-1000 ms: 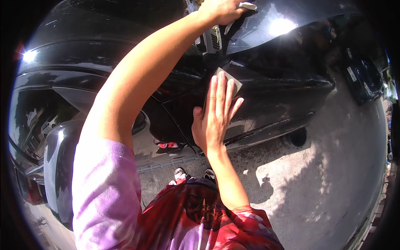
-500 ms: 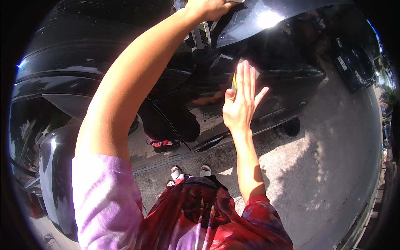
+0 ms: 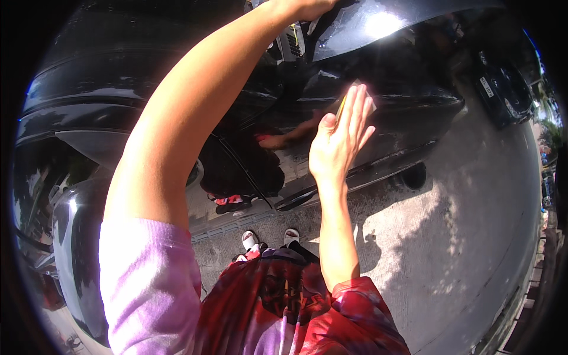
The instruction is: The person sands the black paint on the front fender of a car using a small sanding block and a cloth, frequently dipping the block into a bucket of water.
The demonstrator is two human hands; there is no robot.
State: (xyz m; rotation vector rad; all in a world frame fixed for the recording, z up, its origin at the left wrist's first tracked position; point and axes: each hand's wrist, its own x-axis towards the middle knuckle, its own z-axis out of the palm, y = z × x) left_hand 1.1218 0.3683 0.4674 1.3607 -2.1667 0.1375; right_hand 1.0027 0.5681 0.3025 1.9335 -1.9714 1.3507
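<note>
One thin, flat, greyish-beige rectangular pad with a yellow strip along its left edge (image 3: 371,106) lies against the glossy black painted side panel of a car (image 3: 411,121), mostly covered by the right hand (image 3: 338,139). That hand's fingers are straight and laid flat over the pad, the thumb out beside its left edge. The left hand (image 3: 309,7) is at the upper edge, near a smooth, dark, sunlit curved panel (image 3: 346,42); its fingers are cut off, so I cannot tell whether they grasp anything.

Two hands are in view, both of one person in a red, purple and lilac tie-dyed shirt (image 3: 236,313) with lettering on its front. Below are two white open-toed sandals (image 3: 249,240) on grey concrete ground (image 3: 473,236). One second dark car (image 3: 507,97), at the right, bears one white plate with dark characters (image 3: 486,87).
</note>
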